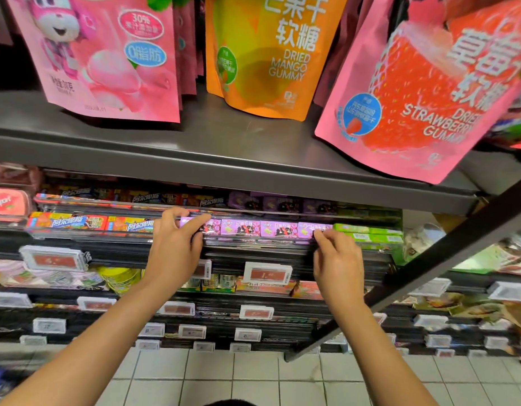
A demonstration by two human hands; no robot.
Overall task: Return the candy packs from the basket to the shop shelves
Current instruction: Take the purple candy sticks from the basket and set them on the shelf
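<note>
A row of small purple candy packs (259,228) — flat, glossy, box-shaped, printed with a dark cartoon figure — sat end to end in a shallow black plastic tray (253,253) on the shop shelf, under a grey metal shelf board (224,159). To their left lay orange and blue packs (86,222) of the same slim shape; to their right, green packs (367,231).

The left hand (172,253) was at the left end of the purple row. Its fingers (194,222) were bent over the top of the end pack, the forefinger stretched along the pack's upper edge and the thumb tucked below at the front, so the hand pinched that pack. The right hand (338,265) was at the right end of the row, its fingers (322,234) drawn close together and curled, the tips touching the lower front edge of the last purple pack; whether they truly gripped it or only pressed against it could not be told.

Above, on the grey board, stood soft, shiny foil pouches: a pink pouch (107,54) with a cartoon character, an orange pouch (271,54) marked dried mango gummy, and a pink strawberry gummy pouch (423,92) that leaned forward over the shelf's edge.

Below the tray, white plastic price tags (266,272) with red displays were clipped along the black shelf rails, and pale square floor tiles (253,376) showed between the two bare forearms. No basket appeared in the view.
</note>
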